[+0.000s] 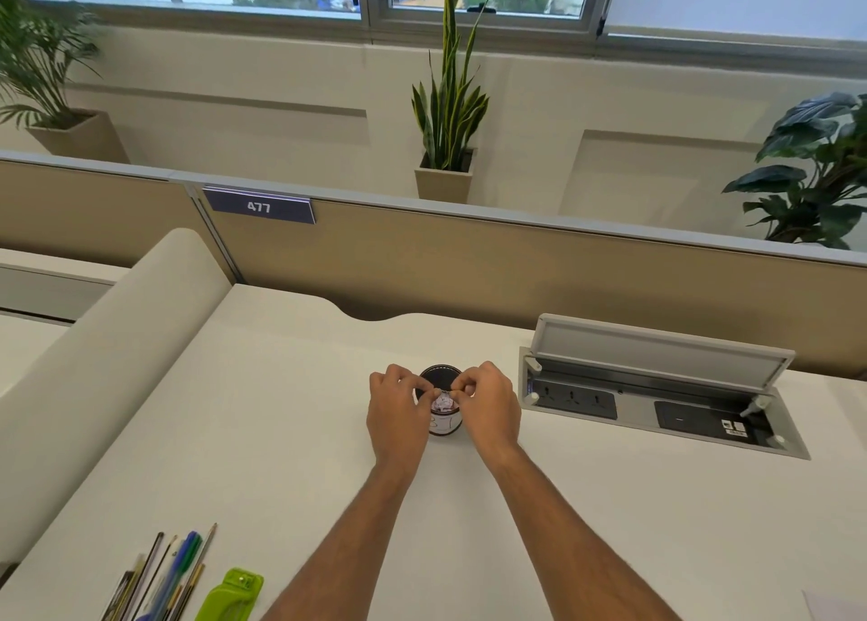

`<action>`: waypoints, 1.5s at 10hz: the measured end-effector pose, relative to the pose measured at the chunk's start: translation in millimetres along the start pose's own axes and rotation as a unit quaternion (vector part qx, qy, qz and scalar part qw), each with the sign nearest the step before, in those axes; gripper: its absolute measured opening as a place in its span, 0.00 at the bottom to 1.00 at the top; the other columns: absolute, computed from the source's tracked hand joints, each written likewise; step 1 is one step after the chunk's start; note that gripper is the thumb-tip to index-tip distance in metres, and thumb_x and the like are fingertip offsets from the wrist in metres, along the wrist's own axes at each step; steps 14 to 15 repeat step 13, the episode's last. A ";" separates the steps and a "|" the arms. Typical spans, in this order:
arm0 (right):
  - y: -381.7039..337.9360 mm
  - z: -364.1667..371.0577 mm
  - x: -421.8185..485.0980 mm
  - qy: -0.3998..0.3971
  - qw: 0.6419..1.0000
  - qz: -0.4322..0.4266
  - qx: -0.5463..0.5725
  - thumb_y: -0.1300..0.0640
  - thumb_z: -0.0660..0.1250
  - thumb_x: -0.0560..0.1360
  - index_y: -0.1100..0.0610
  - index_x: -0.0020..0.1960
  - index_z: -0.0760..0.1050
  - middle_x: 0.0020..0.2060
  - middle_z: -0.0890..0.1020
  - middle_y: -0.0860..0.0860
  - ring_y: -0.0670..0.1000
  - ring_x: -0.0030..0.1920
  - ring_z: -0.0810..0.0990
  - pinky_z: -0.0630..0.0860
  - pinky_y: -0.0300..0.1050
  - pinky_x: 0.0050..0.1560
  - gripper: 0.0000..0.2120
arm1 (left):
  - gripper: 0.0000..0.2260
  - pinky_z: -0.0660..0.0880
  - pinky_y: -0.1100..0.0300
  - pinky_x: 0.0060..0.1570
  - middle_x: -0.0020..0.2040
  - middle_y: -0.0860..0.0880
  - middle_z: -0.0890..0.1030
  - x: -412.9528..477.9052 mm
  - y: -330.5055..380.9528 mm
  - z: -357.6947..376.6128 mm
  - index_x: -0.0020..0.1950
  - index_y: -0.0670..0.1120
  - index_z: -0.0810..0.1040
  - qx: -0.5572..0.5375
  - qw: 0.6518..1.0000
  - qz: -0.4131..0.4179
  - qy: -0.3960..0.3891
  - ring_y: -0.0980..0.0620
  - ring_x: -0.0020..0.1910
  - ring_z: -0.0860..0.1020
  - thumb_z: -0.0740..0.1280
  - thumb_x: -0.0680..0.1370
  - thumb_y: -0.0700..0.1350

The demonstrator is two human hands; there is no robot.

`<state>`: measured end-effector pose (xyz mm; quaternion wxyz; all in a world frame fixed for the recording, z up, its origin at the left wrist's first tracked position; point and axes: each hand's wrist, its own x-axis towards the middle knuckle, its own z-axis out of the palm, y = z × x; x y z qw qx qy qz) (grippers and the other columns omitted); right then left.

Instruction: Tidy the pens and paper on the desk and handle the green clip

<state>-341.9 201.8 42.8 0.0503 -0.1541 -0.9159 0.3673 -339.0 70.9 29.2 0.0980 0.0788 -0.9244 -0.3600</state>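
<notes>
Together, left hand (399,414) and right hand (490,409) pinch crumpled paper (443,403).

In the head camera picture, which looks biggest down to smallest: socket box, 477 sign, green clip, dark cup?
1. socket box
2. 477 sign
3. green clip and dark cup: look alike; clip is cut off, cup partly hidden, so unranked.

Both bare arms reach from the bottom edge up to the middle of the frame, drawing closer together towards the wrists. The left forearm (347,536) rises from bottom centre and the right forearm (567,536) from further right. The left hand (399,414) and right hand (488,409) sit close together, backs up and knuckles raised. Their curled fingertips (457,393) meet between them, pinching a small pale scrap (443,403).
</notes>
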 end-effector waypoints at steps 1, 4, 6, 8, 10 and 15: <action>4.1 -0.3 0.8 -0.013 1.000 -0.012 0.002 0.57 0.72 0.82 0.53 0.52 0.85 0.48 0.79 0.45 0.46 0.46 0.80 0.70 0.37 0.38 0.03 | 0.03 0.73 0.58 0.38 0.54 0.54 0.80 1.0 -4.1 0.7 0.52 0.49 0.87 -0.006 1.000 0.018 0.002 0.52 0.57 0.73 0.74 0.83 0.44; 6.8 0.9 -2.6 -0.017 0.997 0.020 0.073 0.55 0.77 0.77 0.51 0.46 0.84 0.46 0.81 0.43 0.46 0.44 0.82 0.72 0.36 0.38 0.03 | 0.02 0.76 0.60 0.38 0.53 0.56 0.79 2.1 -9.3 -2.5 0.47 0.52 0.89 -0.026 0.999 0.021 -0.021 0.54 0.56 0.73 0.80 0.78 0.48; 10.7 0.6 -7.3 -0.010 0.990 0.026 0.138 0.57 0.76 0.78 0.50 0.47 0.86 0.46 0.82 0.45 0.46 0.46 0.82 0.74 0.39 0.43 0.03 | 0.04 0.69 0.68 0.39 0.49 0.57 0.79 4.8 -10.9 -4.3 0.47 0.54 0.88 -0.061 0.998 0.024 -0.024 0.54 0.54 0.73 0.81 0.76 0.49; 8.1 -3.8 -11.5 0.002 0.989 0.000 0.145 0.56 0.81 0.73 0.47 0.47 0.82 0.43 0.79 0.43 0.44 0.44 0.82 0.78 0.41 0.41 0.10 | 0.06 0.68 0.67 0.41 0.46 0.58 0.80 3.8 -5.6 -5.0 0.46 0.51 0.88 -0.098 0.995 0.020 -0.018 0.52 0.53 0.76 0.77 0.80 0.52; 3.0 -10.4 -20.4 0.012 0.986 -0.041 0.164 0.57 0.80 0.74 0.47 0.46 0.81 0.45 0.80 0.43 0.43 0.45 0.81 0.73 0.31 0.41 0.09 | 0.06 0.72 0.64 0.44 0.46 0.60 0.83 -6.2 0.4 -13.3 0.46 0.55 0.87 -0.143 0.989 0.036 -0.015 0.55 0.52 0.78 0.82 0.75 0.46; -6.0 -42.0 -89.3 -0.034 0.960 -0.077 0.266 0.47 0.68 0.85 0.43 0.63 0.83 0.60 0.79 0.43 0.46 0.63 0.78 0.79 0.34 0.55 0.09 | 0.07 0.85 0.52 0.52 0.54 0.57 0.89 -79.2 27.1 -37.3 0.58 0.57 0.87 -0.349 0.936 -0.036 -0.043 0.54 0.54 0.85 0.69 0.87 0.51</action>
